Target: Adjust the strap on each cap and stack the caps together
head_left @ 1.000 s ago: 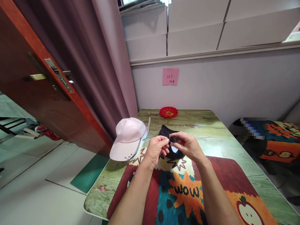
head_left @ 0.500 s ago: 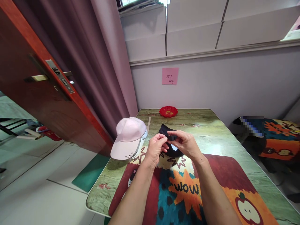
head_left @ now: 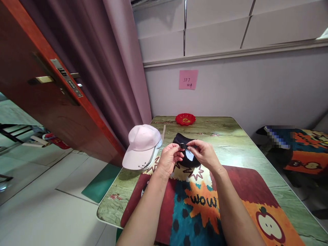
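Observation:
A black cap (head_left: pixel 182 139) rests at the far edge of the patterned mat, with a pale patch showing on its inside. My left hand (head_left: pixel 168 159) pinches the cap's black strap near a small metal buckle (head_left: pixel 182 146). From the other side, my right hand (head_left: pixel 204 154) grips the same strap between thumb and fingers, close to the buckle. The fingers partly cover the strap, so its exact threading is hidden. To the left, a pale pink cap (head_left: pixel 144 137) sits on top of other light-coloured headwear, apart from my hands.
A red scalloped dish (head_left: pixel 185 119) stands at the table's back edge by the wall. The patterned mat (head_left: pixel 246 184) covers the near part of the wood-look table (head_left: pixel 217 126). A pink note (head_left: pixel 188 79) is on the wall. A brown door (head_left: pixel 64 119) and purple curtain (head_left: pixel 128 68) border the left.
My right hand has lowered slightly and turned, uncovering more of the pale patch. The buckle now shows beside my left fingertips. The camera view has shifted a little.

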The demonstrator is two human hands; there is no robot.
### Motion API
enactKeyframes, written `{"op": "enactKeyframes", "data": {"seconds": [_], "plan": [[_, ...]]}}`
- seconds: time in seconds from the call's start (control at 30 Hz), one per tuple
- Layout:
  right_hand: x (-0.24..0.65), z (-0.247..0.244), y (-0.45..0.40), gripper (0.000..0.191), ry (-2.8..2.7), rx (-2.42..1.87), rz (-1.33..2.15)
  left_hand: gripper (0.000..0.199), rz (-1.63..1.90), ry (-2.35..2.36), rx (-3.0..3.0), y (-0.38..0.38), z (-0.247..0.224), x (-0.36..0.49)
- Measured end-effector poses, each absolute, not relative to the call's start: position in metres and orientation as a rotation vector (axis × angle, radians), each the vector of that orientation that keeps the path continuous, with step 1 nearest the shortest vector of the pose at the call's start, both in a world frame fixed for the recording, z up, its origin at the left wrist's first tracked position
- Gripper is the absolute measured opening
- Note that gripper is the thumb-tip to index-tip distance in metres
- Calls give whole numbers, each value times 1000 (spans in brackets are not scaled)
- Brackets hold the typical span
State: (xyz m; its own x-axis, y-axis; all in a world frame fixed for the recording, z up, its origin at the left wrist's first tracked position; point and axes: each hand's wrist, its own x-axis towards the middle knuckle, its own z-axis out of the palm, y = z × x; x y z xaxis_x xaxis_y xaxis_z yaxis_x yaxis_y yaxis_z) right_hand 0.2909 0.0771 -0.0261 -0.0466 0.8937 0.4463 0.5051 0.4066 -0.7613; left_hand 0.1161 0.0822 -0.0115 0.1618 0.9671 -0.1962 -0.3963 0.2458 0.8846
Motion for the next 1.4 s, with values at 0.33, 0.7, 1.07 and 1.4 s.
{"op": "enactKeyframes", "data": {"seconds": [0.33,0.7,1.07,1.4], "plan": [[291,-20,72,33,-1670,-1091,773,30,1114,898,828,81,-13,118],[289,-34,81,26,-1735,-1033,431,35,1067,924,867,81,-8,126],[290,-34,82,24,-1716,-1050,368,27,1155,1022,921,85,-15,127],[290,-32,81,31,-1737,-1076,340,20,1288,1202,1008,89,-18,121]]}}
